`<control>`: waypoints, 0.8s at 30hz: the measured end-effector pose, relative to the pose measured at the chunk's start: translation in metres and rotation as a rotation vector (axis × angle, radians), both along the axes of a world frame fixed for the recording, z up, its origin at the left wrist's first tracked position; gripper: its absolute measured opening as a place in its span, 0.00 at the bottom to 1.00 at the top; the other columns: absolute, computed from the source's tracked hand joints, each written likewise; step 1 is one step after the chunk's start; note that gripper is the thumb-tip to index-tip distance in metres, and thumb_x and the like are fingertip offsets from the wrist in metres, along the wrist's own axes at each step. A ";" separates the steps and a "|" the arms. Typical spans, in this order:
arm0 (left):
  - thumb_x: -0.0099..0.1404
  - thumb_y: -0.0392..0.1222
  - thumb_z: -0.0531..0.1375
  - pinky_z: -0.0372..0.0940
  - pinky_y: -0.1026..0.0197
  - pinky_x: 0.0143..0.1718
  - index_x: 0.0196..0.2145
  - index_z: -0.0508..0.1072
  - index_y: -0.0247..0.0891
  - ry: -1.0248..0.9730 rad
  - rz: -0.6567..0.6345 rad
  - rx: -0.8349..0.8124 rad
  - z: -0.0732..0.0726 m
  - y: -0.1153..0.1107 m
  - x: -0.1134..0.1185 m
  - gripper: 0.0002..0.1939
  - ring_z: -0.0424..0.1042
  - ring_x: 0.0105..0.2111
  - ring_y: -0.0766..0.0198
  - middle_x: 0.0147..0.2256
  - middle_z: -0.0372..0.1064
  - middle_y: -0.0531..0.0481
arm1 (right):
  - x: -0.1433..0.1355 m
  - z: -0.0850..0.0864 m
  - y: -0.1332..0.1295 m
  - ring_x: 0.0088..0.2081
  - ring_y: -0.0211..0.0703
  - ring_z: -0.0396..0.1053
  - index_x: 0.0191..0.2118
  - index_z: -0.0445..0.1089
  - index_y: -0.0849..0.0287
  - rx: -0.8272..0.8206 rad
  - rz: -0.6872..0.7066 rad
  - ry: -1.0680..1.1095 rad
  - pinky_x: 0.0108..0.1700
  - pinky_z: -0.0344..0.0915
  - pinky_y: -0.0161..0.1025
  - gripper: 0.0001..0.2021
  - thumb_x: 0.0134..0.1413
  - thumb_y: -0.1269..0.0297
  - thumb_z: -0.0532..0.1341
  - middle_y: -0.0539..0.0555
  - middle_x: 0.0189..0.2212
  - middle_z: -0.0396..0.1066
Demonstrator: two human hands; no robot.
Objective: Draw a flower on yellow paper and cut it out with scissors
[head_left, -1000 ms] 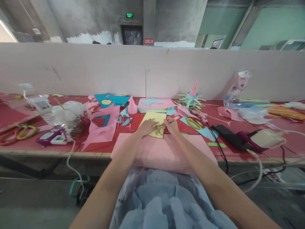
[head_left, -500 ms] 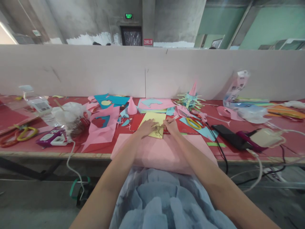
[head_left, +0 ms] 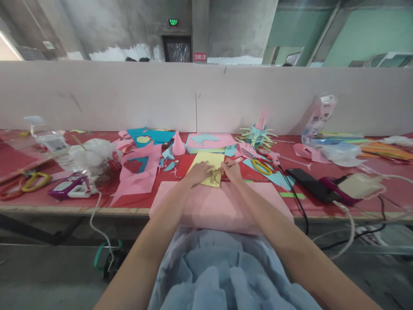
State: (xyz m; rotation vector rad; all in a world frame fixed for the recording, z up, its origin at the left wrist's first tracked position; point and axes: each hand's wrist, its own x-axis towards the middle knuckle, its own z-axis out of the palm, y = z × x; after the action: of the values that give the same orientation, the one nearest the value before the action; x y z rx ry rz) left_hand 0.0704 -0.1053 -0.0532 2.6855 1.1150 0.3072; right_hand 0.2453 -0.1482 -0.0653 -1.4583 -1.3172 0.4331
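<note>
A yellow sheet of paper (head_left: 205,158) with dark curved lines drawn on its lower part lies in front of me. My left hand (head_left: 200,171) rests flat on its left side, fingers spread. My right hand (head_left: 231,169) is closed in a writing grip at the sheet's right edge, on what looks like a slim pen, mostly hidden by the fingers. Under the sheet lies red paper (head_left: 184,164). A large pink sheet (head_left: 206,206) covers the table edge beneath my wrists.
Behind the sheet stand a pink paper cone (head_left: 178,144) and a fringed paper cone (head_left: 258,131). Yellow-handled scissors (head_left: 262,167) and a black phone (head_left: 308,184) lie to the right. Cut pink paper (head_left: 140,176), a purple-and-white device (head_left: 69,186) and orange-and-yellow scissors (head_left: 27,183) are to the left.
My right hand has shifted very slightly at the sheet's right edge, its grip still closed. My left hand stays flat on the paper. The view has moved a little.
</note>
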 end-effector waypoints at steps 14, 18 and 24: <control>0.68 0.45 0.47 0.41 0.55 0.60 0.58 0.61 0.43 0.006 -0.005 -0.007 0.001 -0.001 0.000 0.22 0.45 0.62 0.59 0.62 0.48 0.47 | 0.001 -0.002 0.002 0.22 0.40 0.61 0.19 0.48 0.54 0.065 -0.145 -0.076 0.24 0.51 0.34 0.12 0.47 0.62 0.52 0.45 0.12 0.57; 0.68 0.45 0.47 0.43 0.54 0.60 0.58 0.61 0.43 0.006 0.003 -0.005 0.004 -0.003 0.000 0.22 0.46 0.62 0.58 0.63 0.46 0.46 | 0.000 0.003 -0.002 0.23 0.42 0.67 0.17 0.50 0.54 0.064 -0.095 0.013 0.25 0.55 0.34 0.13 0.47 0.62 0.53 0.46 0.10 0.59; 0.69 0.46 0.45 0.41 0.51 0.60 0.59 0.59 0.44 0.035 -0.014 0.004 0.001 -0.001 0.001 0.22 0.44 0.63 0.58 0.63 0.45 0.47 | -0.003 0.006 -0.004 0.22 0.42 0.68 0.17 0.52 0.53 0.086 -0.133 0.046 0.25 0.57 0.34 0.14 0.49 0.61 0.54 0.45 0.09 0.59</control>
State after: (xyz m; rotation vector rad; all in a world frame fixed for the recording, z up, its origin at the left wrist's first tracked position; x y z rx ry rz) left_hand 0.0715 -0.1058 -0.0520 2.7113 1.1059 0.2618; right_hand 0.2424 -0.1526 -0.0593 -1.4458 -1.1812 0.3171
